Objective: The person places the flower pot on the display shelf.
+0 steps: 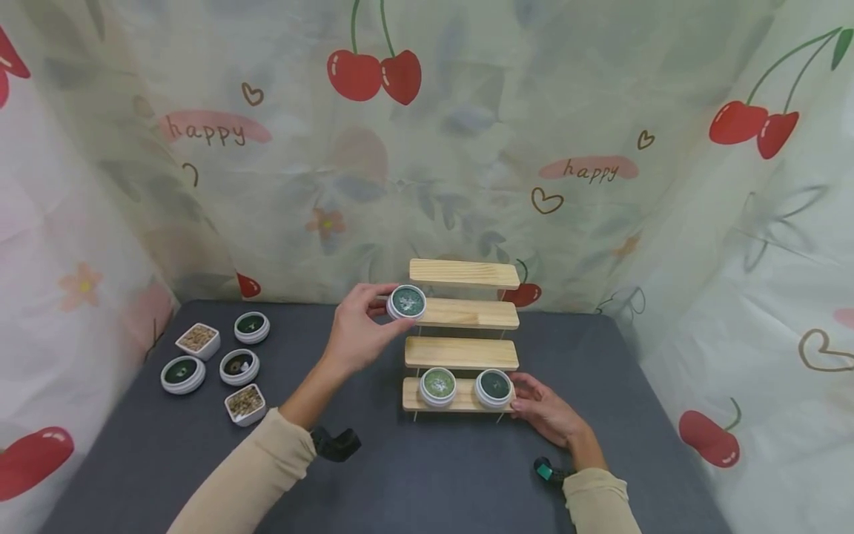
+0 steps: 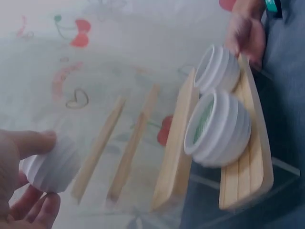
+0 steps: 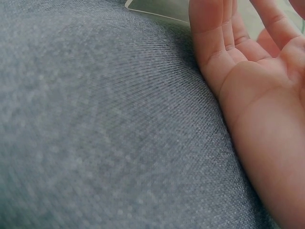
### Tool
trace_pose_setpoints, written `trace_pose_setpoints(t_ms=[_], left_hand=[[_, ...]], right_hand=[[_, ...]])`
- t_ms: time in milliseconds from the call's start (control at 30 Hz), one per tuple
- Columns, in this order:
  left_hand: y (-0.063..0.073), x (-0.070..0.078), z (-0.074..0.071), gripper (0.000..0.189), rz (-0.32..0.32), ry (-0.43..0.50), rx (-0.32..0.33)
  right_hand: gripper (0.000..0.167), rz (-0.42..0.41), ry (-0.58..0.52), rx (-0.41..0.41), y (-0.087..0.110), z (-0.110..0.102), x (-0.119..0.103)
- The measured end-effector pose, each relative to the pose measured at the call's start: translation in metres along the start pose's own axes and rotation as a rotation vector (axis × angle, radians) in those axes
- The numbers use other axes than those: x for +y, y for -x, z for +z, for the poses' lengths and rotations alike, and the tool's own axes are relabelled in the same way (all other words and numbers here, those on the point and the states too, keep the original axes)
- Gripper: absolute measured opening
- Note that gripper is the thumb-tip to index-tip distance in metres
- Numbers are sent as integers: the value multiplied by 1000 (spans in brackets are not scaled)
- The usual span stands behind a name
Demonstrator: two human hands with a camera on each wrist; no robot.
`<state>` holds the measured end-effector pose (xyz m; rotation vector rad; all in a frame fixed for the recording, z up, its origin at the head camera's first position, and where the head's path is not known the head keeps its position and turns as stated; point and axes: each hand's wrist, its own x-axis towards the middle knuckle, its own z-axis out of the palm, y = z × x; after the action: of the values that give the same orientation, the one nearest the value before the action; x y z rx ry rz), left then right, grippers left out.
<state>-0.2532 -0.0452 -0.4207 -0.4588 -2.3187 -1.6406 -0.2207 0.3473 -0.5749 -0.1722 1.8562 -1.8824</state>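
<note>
In the head view my left hand (image 1: 362,330) pinches a small round white pot with a dark green top (image 1: 406,302) between thumb and fingers. It holds the pot at the left end of a tiered wooden display rack (image 1: 462,354), by the second tier from the top. The left wrist view shows the ribbed side of this held pot (image 2: 53,164). On the lowest tier stand a light green pot (image 1: 437,387) and a dark green pot (image 1: 494,389). My right hand (image 1: 550,414) grips that tier's right end, thumb in front, beside the dark pot.
On the table's left side stand several white containers: round pots with dark tops (image 1: 182,374) and square dishes with tan grainy contents (image 1: 245,405). Dark grey cloth (image 1: 427,475) covers the table. A cherry-print curtain (image 1: 467,133) hangs behind the rack and along both sides.
</note>
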Motion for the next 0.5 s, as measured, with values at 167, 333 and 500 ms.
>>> trace_pose_setpoints(t_ms=[167, 333, 500], left_hand=[[5, 7, 16, 57, 1, 22, -39], [9, 9, 34, 55, -30, 22, -80], [12, 12, 51, 52, -57, -4, -133]], right_hand=[[42, -5, 5, -3, -1, 0, 1], [42, 4, 0, 5, -1, 0, 0], [42, 18, -6, 10, 0, 1, -1]])
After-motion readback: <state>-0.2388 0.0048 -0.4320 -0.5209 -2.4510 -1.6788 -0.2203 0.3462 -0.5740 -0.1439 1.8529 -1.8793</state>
